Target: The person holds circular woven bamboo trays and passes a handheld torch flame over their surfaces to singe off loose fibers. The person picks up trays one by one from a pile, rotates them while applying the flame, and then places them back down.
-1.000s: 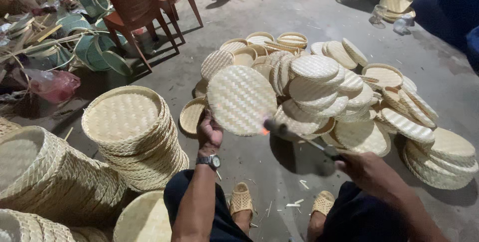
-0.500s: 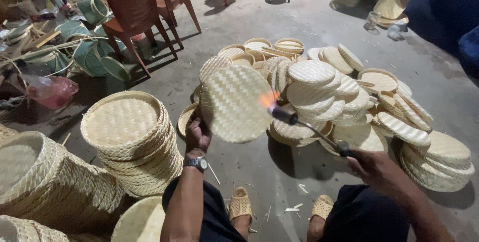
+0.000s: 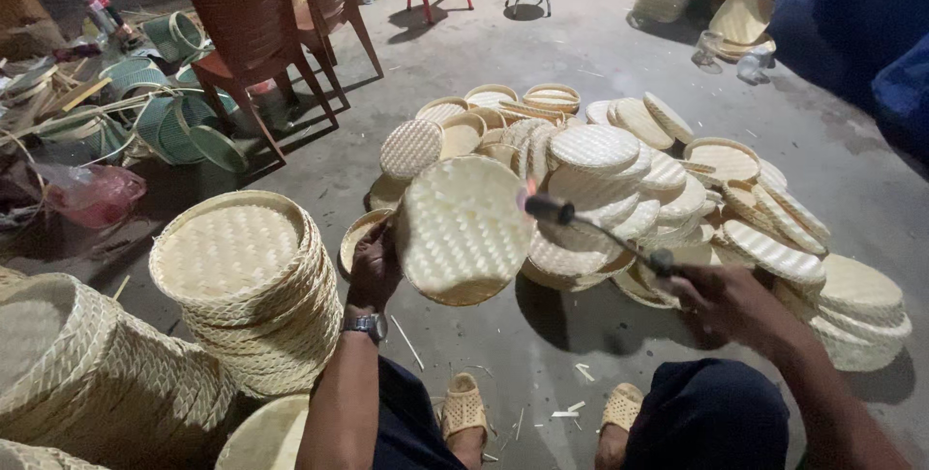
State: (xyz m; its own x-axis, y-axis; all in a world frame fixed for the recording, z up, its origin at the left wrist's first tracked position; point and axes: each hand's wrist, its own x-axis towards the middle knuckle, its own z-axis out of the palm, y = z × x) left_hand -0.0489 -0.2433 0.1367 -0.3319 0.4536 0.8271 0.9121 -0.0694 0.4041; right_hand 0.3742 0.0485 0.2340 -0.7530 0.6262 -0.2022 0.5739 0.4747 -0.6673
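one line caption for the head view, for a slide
Left hand holds a woven tray upright while right hand aims a torch at it.

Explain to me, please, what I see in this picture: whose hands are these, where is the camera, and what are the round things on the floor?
The camera sits on a person's head and looks down, so the two arms are that person's own. The left hand holds a round woven tray up by its edge. The right hand grips a long torch tool whose tip is at the tray's rim, with a small glow there. On the concrete floor beyond lies a loose heap of similar woven trays. At the left stands a neat stack of trays, with larger woven baskets beside it. Brown plastic chairs stand farther back. The person's feet in sandals show at the bottom.
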